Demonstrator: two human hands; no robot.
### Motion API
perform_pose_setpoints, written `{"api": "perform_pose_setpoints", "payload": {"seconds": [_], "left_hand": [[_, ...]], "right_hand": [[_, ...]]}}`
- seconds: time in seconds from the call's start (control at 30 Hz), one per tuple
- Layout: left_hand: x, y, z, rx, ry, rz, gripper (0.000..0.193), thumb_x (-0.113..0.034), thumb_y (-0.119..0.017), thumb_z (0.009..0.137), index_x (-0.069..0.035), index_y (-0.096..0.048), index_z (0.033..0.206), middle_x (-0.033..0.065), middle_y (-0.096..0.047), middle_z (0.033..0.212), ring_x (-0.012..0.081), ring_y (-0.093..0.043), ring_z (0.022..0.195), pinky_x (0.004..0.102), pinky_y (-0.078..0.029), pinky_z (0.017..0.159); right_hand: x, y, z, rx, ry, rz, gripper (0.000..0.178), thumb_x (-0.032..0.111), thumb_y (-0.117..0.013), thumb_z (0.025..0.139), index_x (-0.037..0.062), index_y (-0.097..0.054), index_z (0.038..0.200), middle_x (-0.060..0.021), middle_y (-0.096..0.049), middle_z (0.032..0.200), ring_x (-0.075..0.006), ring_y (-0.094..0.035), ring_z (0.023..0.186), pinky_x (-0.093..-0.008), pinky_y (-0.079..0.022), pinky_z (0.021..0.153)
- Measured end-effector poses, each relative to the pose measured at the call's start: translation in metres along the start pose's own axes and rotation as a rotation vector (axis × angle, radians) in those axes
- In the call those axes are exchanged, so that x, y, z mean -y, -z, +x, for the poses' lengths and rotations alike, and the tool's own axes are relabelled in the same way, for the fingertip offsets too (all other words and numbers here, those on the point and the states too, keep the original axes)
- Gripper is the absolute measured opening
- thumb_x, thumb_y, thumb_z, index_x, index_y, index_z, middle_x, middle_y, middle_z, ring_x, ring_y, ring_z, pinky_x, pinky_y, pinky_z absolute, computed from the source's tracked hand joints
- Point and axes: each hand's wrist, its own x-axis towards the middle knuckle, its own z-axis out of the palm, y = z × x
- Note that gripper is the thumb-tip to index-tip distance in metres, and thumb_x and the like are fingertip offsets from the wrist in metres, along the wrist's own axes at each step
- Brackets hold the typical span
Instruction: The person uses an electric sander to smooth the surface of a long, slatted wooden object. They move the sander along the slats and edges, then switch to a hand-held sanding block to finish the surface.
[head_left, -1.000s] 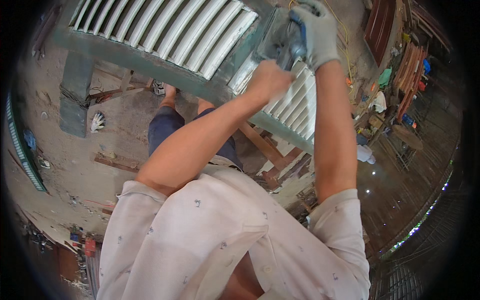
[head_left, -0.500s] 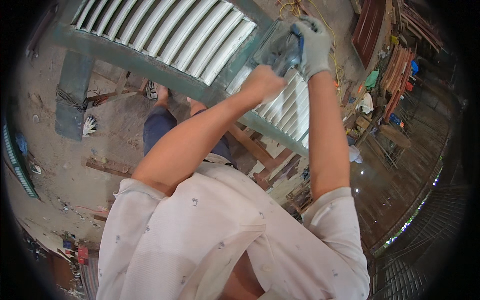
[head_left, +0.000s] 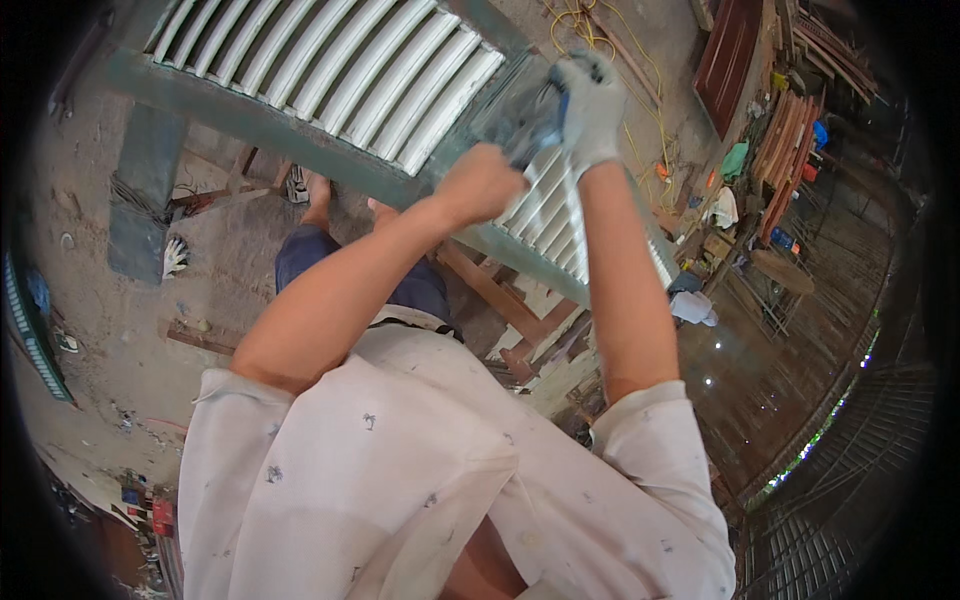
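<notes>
Your blurred tool (head_left: 535,125) is near twelve o'clock, over the louvred panel (head_left: 270,130). At its three, your gloved right hand (head_left: 592,110) has its grip around it; at its seven, your bare left hand (head_left: 484,186) curls, contents unclear. Toward nine lies a glove (head_left: 175,257).

Dusty floor (head_left: 110,340), dark red panel (head_left: 735,65), reddish planks (head_left: 787,160) to the right, bright specks of light (head_left: 812,447)

Free passage above louvred panel (head_left: 300,70) at upper left, open gap between forearms (head_left: 630,280) at centre, left hand (head_left: 482,183), gloved right hand (head_left: 591,112) and blurred tool (head_left: 541,130) obstructing upper centre, yellow cord (head_left: 580,14) beyond at top
</notes>
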Motion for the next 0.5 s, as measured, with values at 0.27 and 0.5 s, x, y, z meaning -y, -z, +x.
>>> {"api": "perform_pose_setpoints", "payload": {"seconds": [0.27, 0.5], "left_hand": [[0.009, 0.012, -0.016, 0.012, -0.066, 0.142, 0.026, -0.014, -0.069, 0.093, -0.010, -0.084, 0.115, 0.0297, -0.075, 0.103, 0.0449, -0.075, 0.106, 0.0498, -0.057, 0.093], [0.024, -0.030, -0.038, -0.178, 0.060, -0.174, 0.021, -0.013, -0.068, 0.087, -0.011, -0.084, 0.100, 0.0288, -0.076, 0.094, 0.0421, -0.077, 0.092, 0.0530, -0.062, 0.085]], "right_hand": [[0.009, -0.014, -0.011, 0.010, -0.068, -0.090, 0.031, 0.007, -0.080, 0.089, -0.0019, -0.074, 0.118, -0.0060, -0.073, 0.106, -0.0160, -0.069, 0.090, -0.0302, -0.057, 0.085], [-0.001, -0.016, -0.038, -0.051, -0.049, -0.176, 0.043, 0.022, -0.084, 0.082, -0.0003, -0.074, 0.117, -0.0105, -0.074, 0.103, -0.0222, -0.069, 0.094, -0.0371, -0.056, 0.090]]}}
